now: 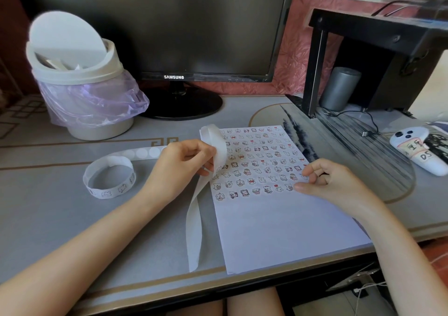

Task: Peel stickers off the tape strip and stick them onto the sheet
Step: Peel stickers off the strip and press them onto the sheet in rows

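On the desk (60, 218), the sheet (278, 231) is roughly half filled.
Your left hand (179, 165) pinches the tape strip (219, 143) at the sheet's left edge; spent backing trails toward you. Your right hand (332, 182) has its fingers curled at the right end of a lower row; can't tell if a sticker is between them. The stickers (257, 163) cover the top part, the lower part is bare. The coil (109, 180) has more on it, so plenty to go. The bin (80, 73), lid tipped, purple liner, holds white scraps.
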A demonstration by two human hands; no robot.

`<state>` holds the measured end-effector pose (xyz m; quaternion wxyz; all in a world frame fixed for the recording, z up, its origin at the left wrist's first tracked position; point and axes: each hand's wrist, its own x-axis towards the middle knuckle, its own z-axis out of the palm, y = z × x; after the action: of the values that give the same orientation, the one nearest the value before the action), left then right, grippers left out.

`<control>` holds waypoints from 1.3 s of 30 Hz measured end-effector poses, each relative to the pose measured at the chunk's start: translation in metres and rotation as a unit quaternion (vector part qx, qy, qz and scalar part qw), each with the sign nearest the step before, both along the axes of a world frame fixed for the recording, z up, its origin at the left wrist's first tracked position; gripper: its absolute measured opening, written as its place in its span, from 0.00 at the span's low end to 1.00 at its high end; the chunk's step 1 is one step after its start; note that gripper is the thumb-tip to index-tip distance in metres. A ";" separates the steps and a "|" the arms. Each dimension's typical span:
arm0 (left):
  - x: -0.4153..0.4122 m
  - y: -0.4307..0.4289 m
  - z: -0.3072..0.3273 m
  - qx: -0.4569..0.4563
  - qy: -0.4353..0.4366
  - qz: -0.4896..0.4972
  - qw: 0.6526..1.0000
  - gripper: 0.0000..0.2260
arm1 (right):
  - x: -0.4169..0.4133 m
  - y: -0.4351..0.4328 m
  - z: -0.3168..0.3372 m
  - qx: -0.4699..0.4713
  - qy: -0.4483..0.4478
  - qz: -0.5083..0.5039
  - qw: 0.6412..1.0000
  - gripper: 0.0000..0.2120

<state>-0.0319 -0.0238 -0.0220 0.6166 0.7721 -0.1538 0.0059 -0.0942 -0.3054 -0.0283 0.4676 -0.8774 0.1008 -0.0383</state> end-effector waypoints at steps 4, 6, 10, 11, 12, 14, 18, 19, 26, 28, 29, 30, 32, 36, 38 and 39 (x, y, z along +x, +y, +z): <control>0.000 0.000 -0.001 -0.004 0.001 0.001 1.000 0.10 | 0.002 -0.007 -0.002 -0.005 0.009 0.012 1.000 0.10; 0.000 0.000 0.000 -0.004 0.001 0.002 1.000 0.10 | 0.003 -0.008 -0.003 -0.014 0.007 0.013 1.000 0.09; -0.001 -0.001 0.001 -0.013 0.001 -0.002 1.000 0.10 | 0.004 -0.002 0.003 -0.009 -0.026 -0.018 0.999 0.05; -0.001 -0.001 0.001 -0.014 -0.002 -0.001 1.000 0.10 | 0.006 0.001 0.005 -0.012 -0.049 -0.029 0.998 0.04; 0.000 -0.001 0.001 -0.015 -0.006 0.000 1.000 0.10 | 0.007 0.007 0.008 -0.011 -0.074 -0.036 0.997 0.04; 0.000 0.000 0.002 -0.020 -0.013 0.003 1.000 0.10 | 0.009 0.023 0.016 0.014 -0.111 -0.023 0.993 0.03; 0.001 0.003 0.004 -0.024 -0.030 0.015 0.999 0.10 | 0.018 0.068 0.029 0.059 -0.129 0.078 0.987 0.02; 0.000 0.003 0.005 -0.025 -0.034 0.021 0.999 0.09 | 0.021 0.080 0.030 0.067 -0.132 0.101 0.984 0.03; 0.001 0.005 0.008 -0.054 -0.041 0.038 0.997 0.08 | 0.039 0.128 0.025 0.101 -0.172 0.155 0.968 0.09; 0.001 0.005 0.008 -0.065 -0.037 0.039 0.996 0.09 | 0.040 0.130 0.024 0.116 -0.179 0.150 0.965 0.09; 0.001 0.004 0.009 -0.072 -0.034 0.036 0.996 0.09 | 0.041 0.130 0.023 0.124 -0.182 0.146 0.964 0.09; 0.001 0.004 0.010 -0.078 -0.031 0.029 0.996 0.09 | 0.041 0.129 0.023 0.130 -0.185 0.139 0.964 0.09; 0.000 0.003 0.010 -0.080 -0.024 0.011 0.996 0.10 | 0.041 0.128 0.023 0.134 -0.194 0.125 0.964 0.09; -0.001 0.001 0.008 -0.043 -0.030 -0.012 0.999 0.05 | 0.041 0.125 0.021 0.131 -0.208 0.114 0.963 0.08; 0.000 0.001 0.007 -0.036 -0.034 -0.014 0.999 0.05 | 0.041 0.126 0.020 0.120 -0.212 0.113 0.963 0.07; 0.000 0.001 0.007 -0.037 -0.036 -0.013 0.999 0.05 | 0.041 0.126 0.019 0.117 -0.216 0.112 0.963 0.07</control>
<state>-0.0318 -0.0225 -0.0155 0.6387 0.7461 -0.1856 0.0308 -0.0533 -0.1794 -0.0090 0.5788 -0.7931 -0.0981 -0.1620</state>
